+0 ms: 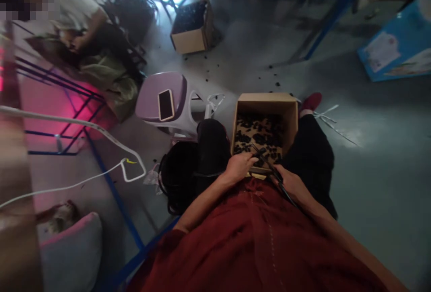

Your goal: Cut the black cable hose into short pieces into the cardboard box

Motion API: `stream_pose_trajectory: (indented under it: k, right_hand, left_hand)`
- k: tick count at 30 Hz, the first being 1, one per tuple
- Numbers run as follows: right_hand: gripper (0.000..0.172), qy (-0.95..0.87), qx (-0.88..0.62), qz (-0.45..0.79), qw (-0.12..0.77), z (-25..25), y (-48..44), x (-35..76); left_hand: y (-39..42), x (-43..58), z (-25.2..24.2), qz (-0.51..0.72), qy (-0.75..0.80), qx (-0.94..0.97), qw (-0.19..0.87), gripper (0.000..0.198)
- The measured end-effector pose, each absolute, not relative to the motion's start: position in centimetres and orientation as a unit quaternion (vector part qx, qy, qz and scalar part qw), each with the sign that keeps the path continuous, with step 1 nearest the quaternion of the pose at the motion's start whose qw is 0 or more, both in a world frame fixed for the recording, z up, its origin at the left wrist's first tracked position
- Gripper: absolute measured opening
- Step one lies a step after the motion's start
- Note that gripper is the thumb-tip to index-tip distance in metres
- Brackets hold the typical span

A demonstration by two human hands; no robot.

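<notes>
An open cardboard box (293, 126) sits between my knees, with many small black pieces (261, 138) scattered over its bottom. Above its near edge, my left hand (241, 165) is closed, its fingers pinched on a small black piece (258, 153). My right hand (288, 179) is wrapped round a slim dark hand tool (276, 174) that looks like pliers or cutters. The tool's front end reaches toward my left fingertips. Dimness and blur hide the exact shape of the tool and the piece.
A purple-topped stool (148, 96) with a phone (166, 105) on it stands to the left. Another cardboard box (190, 42) of black pieces is farther off. A seated person (84, 22) works at upper left. A blue box (397, 45) stands at right; black scraps dot the floor.
</notes>
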State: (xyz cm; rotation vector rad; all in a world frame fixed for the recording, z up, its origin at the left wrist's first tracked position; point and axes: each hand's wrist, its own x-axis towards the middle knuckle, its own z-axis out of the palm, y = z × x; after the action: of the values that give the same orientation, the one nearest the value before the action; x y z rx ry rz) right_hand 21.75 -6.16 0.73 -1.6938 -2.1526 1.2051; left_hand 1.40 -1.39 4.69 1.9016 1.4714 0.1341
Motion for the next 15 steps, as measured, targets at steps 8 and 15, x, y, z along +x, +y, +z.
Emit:
stream_pose_trajectory:
  k: [8,15]
  right_hand:
    - [0.029,-0.696,-0.57,0.433,0.055,0.1,-6.3,22.0]
    - [0.029,-0.685,-0.579,0.439,0.056,-0.6,-6.5,22.2]
  left_hand:
    - [-1.5,1.3,4.7,-0.022,0.571,0.761,0.308,0.038]
    - [-1.6,1.3,3.9,-0.044,0.559,0.768,0.309,0.043]
